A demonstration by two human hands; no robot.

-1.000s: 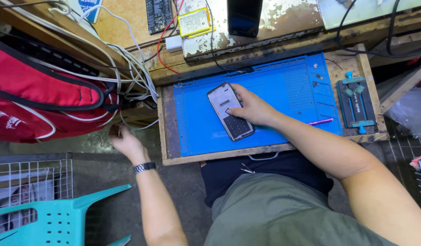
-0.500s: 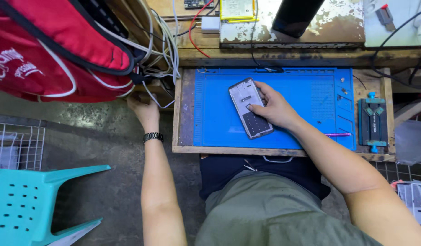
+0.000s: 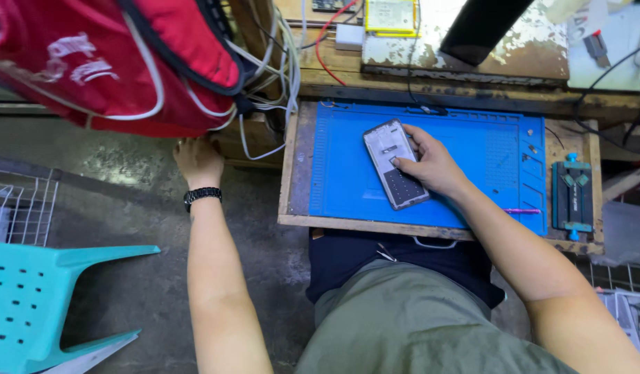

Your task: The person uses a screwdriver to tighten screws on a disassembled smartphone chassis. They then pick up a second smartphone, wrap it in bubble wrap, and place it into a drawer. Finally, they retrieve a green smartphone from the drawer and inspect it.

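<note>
An opened phone (image 3: 396,163) with its inner frame showing lies on the blue work mat (image 3: 472,187). My right hand (image 3: 431,165) rests on the phone's right side, with the thumb pressing its middle and the fingers around its edge. My left hand (image 3: 198,161) reaches down to the left of the wooden table, under the red bag (image 3: 119,62). Its fingers are curled at the bag's lower edge, near a bundle of white cables (image 3: 268,83). What they touch is hidden. A black watch (image 3: 202,196) is on that wrist.
A blue phone clamp (image 3: 571,197) sits on the table's right edge, with a pink tool (image 3: 521,211) on the mat near it. A turquoise plastic chair (image 3: 42,305) and a wire rack (image 3: 15,208) stand at the left. A black stand (image 3: 483,28) and a charger (image 3: 349,36) are behind the mat.
The view has swung left and down, so the table sits further right. My left hand stays low by the bag. My right hand keeps its hold on the phone.
</note>
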